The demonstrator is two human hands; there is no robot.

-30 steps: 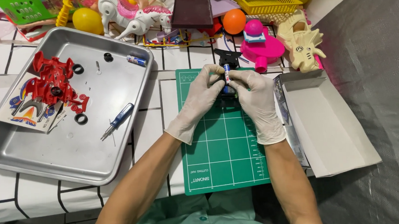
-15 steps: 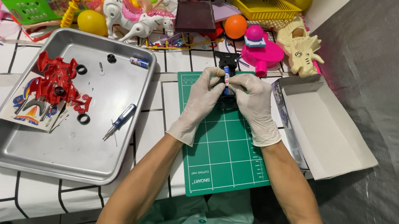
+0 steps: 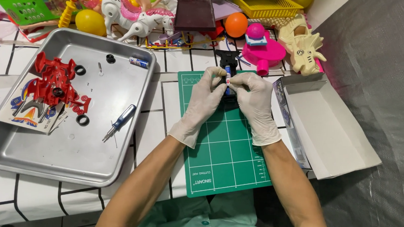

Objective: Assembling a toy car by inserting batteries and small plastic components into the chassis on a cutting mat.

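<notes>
Staying as they were half a second ago, both gloved hands pinch a small black toy chassis (image 3: pixel 228 74) over the far edge of the green cutting mat (image 3: pixel 222 140), upper centre of the frame. The left hand (image 3: pixel 203 101) and right hand (image 3: pixel 252 101) are each clamped on it, fingertips meeting at a blue-and-white battery in its middle. Its long axis runs toward the top of the frame. At left, a metal tray (image 3: pixel 120 151) holds a red toy body (image 3: pixel 55 82) and a blue-handled screwdriver (image 3: pixel 119 122).
</notes>
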